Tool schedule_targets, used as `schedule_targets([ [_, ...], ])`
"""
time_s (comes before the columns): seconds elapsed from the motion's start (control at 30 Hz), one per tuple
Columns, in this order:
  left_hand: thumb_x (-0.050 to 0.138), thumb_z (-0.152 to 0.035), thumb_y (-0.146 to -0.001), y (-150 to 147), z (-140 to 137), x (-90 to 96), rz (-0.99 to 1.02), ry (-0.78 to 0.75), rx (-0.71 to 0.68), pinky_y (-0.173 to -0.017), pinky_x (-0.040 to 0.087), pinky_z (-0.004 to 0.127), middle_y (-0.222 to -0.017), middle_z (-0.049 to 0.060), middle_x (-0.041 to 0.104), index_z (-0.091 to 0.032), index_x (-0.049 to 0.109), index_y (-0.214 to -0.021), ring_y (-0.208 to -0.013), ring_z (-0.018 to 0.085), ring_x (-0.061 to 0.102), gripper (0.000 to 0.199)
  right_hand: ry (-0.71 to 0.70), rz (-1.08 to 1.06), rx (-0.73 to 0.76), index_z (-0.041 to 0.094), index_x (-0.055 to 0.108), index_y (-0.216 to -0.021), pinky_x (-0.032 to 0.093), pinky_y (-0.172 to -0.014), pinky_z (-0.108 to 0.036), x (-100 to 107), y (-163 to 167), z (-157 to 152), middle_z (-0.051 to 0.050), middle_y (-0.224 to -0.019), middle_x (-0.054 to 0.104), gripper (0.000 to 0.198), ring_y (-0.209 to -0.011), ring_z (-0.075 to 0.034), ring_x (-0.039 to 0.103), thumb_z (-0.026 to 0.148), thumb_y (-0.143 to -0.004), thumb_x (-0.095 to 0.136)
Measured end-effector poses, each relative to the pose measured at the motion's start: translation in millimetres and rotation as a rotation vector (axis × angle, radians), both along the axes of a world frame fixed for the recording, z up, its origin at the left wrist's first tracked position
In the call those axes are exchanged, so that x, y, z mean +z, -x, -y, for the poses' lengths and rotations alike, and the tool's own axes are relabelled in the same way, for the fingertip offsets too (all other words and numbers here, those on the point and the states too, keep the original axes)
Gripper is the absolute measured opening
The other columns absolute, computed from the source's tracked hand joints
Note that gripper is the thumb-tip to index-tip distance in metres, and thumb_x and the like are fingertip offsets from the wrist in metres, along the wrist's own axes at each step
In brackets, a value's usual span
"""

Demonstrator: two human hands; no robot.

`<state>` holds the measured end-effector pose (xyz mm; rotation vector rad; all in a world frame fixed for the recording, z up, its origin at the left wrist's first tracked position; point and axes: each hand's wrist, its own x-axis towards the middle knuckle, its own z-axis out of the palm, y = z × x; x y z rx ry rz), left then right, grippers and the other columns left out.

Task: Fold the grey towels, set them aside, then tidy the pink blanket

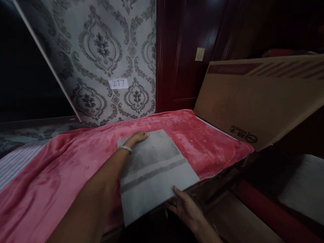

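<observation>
"Where is the grey panel (154,168), and what room is around it?"

"On the pink blanket (78,165), its near edge at the blanket's front border, with a corner reaching past it. Blanket spreads out to the left, and to the right as far as the big cardboard carton (253,104), which leans along that side."

"And the hands?"

"The right hand (186,206) has the near edge pinched, thumb on top, the other fingers partly hidden below. The left hand (138,136) lies over the far left corner, fingers slightly bent; whether they grip, I can't tell."

"How does it look?"

"Flat, thin, four-cornered: mottled grey on the far part, paler nearer, with a darker stripe across."

"Count for me."

"One panel, one pink blanket, one carton, two hands, one bracelet (125,147) on the left wrist, and one number card (118,84) reading 277."
</observation>
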<state>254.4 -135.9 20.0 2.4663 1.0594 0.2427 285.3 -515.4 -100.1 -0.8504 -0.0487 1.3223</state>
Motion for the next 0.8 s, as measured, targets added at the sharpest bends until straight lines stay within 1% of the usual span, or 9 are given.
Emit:
schedule_targets([
  [0.13, 0.073, -0.072, -0.067, -14.8, -21.8, 0.5, -0.095, 0.062, -0.009, -0.092, 0.054, 0.037, -0.096, 0.013, 0.079, -0.017, 0.075, -0.081, -0.098, 0.031, 0.072, 0.057, 0.025, -0.014, 0.062, 0.018, 0.072, -0.111, 0.048, -0.103, -0.042, -10.8, -0.7, 0.8, -0.01, -0.116, 0.077, 0.068, -0.112, -0.028, 0.07, 0.058, -0.06, 0.094],
  [0.2, 0.077, -0.073, -0.061, -18.3, -29.7, 2.0, -0.107, 0.099, -0.014, -0.088, 0.054, 0.036, -0.09, 0.011, 0.079, -0.017, 0.073, -0.078, -0.094, 0.03, 0.072, 0.058, 0.025, 0.004, 0.054, 0.019, 0.073, -0.107, 0.048, -0.103, -0.042, -11.1, 0.2, 1.1, -0.009, -0.116, 0.078, 0.063, -0.112, -0.028, 0.07, 0.059, -0.061, 0.092],
  [0.27, 0.081, -0.07, -0.056, -19.1, -34.8, 3.7, -0.098, 0.137, -0.021, -0.083, 0.055, 0.034, -0.087, 0.01, 0.078, -0.018, 0.071, -0.076, -0.089, 0.029, 0.072, 0.057, 0.03, 0.028, 0.025, 0.021, 0.074, -0.1, 0.048, -0.103, -0.043, -8.6, 2.0, 0.9, -0.008, -0.114, 0.078, 0.057, -0.109, -0.028, 0.071, 0.057, -0.06, 0.093],
  [0.37, 0.083, -0.066, -0.055, -16.3, -36.8, 7.0, -0.068, 0.184, -0.023, -0.075, 0.055, 0.034, -0.078, 0.008, 0.076, -0.019, 0.07, -0.072, -0.079, 0.027, 0.071, 0.052, 0.068, 0.048, -0.022, 0.021, 0.073, -0.094, 0.05, -0.1, -0.043, -4.8, 5.2, -1.4, -0.008, -0.107, 0.079, 0.057, -0.102, -0.028, 0.072, 0.054, -0.054, 0.097],
  [0.43, 0.083, -0.063, -0.058, -13.9, -34.4, 9.8, -0.037, 0.192, -0.026, -0.071, 0.054, 0.032, -0.073, 0.006, 0.074, -0.019, 0.069, -0.07, -0.074, 0.024, 0.069, 0.048, 0.091, 0.056, -0.052, 0.022, 0.073, -0.096, 0.05, -0.099, -0.043, -3.0, 7.2, -4.3, -0.007, -0.104, 0.079, 0.059, -0.101, -0.027, 0.072, 0.053, -0.052, 0.097],
  [0.53, 0.081, -0.057, -0.065, -12.6, -25.3, 14.6, 0.026, 0.159, -0.036, -0.067, 0.051, 0.029, -0.068, 0.002, 0.07, -0.021, 0.066, -0.066, -0.069, 0.021, 0.065, 0.039, 0.093, 0.063, -0.102, 0.022, 0.072, -0.097, 0.052, -0.098, -0.045, 1.1, 9.7, -9.8, -0.007, -0.105, 0.079, 0.059, -0.102, -0.027, 0.071, 0.052, -0.052, 0.097],
  [0.63, 0.081, -0.041, -0.069, -12.5, -12.1, 22.5, 0.14, 0.047, -0.056, -0.063, 0.047, 0.026, -0.062, -0.002, 0.064, -0.022, 0.062, -0.062, -0.065, 0.017, 0.06, 0.028, 0.068, 0.089, -0.162, 0.022, 0.071, -0.093, 0.052, -0.097, -0.046, 8.9, 12.5, -14.9, -0.007, -0.103, 0.079, 0.057, -0.1, -0.027, 0.071, 0.046, -0.049, 0.098],
  [0.73, 0.079, -0.025, -0.07, -9.9, 1.2, 38.3, 0.237, -0.055, -0.101, -0.063, 0.043, 0.023, -0.058, -0.006, 0.058, -0.02, 0.062, -0.061, -0.064, 0.014, 0.054, 0.02, 0.018, 0.151, -0.209, 0.022, 0.071, -0.097, 0.053, -0.097, -0.047, 17.3, 14.7, -17.2, -0.007, -0.1, 0.079, 0.057, -0.099, -0.028, 0.071, 0.042, -0.051, 0.097],
  [0.8, 0.078, -0.021, -0.071, -8.5, 11.2, 54.1, 0.286, -0.097, -0.13, -0.065, 0.044, 0.023, -0.058, -0.007, 0.056, -0.019, 0.061, -0.061, -0.065, 0.014, 0.052, 0.019, -0.007, 0.185, -0.232, 0.021, 0.072, -0.099, 0.053, -0.096, -0.048, 22.3, 14.9, -15.6, -0.007, -0.098, 0.078, 0.055, -0.097, -0.028, 0.071, 0.04, -0.053, 0.095],
])
